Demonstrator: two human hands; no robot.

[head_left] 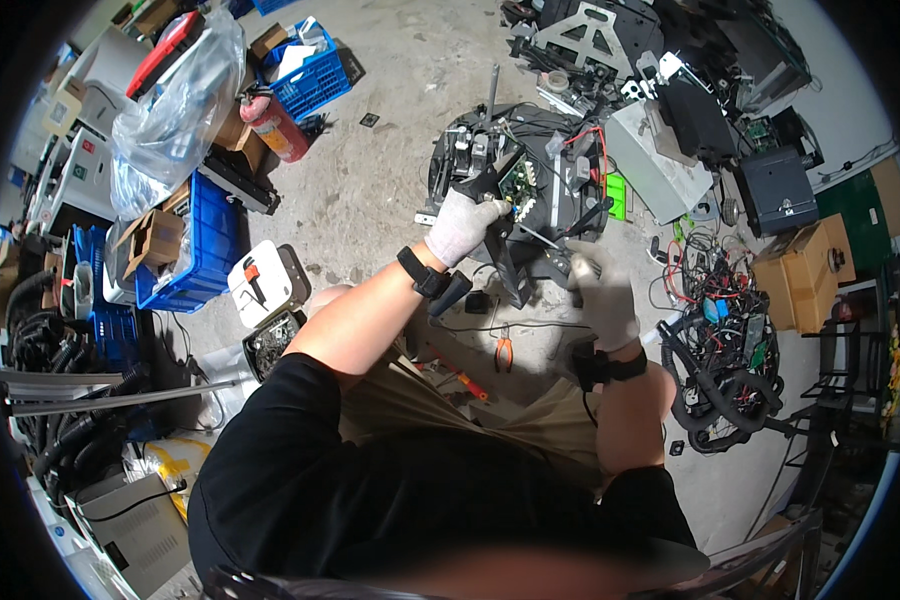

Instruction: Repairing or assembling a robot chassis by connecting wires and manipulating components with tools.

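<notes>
My left hand (460, 225), in a pale work glove, is closed around a black bracket-like part (505, 265) of a round, dark, partly dismantled machine (560, 200). A green circuit board (517, 185) with white connectors sits open in the machine, just beyond that hand. My right hand (605, 295), gloved too and blurred, is at the machine's near right side with its fingers drawn together. From near its fingertips a thin metal shaft (540, 236) points toward the machine; its handle is hidden in the hand. Orange-handled pliers (504, 354) lie on the floor between my arms.
A tangle of cables and black hoses (720, 350) lies at right, by a cardboard box (795, 275). Metal and black machine parts (660, 150) are heaped at the far right. At left stand blue crates (205, 240), a fire extinguisher (275, 125) and a white container (265, 283).
</notes>
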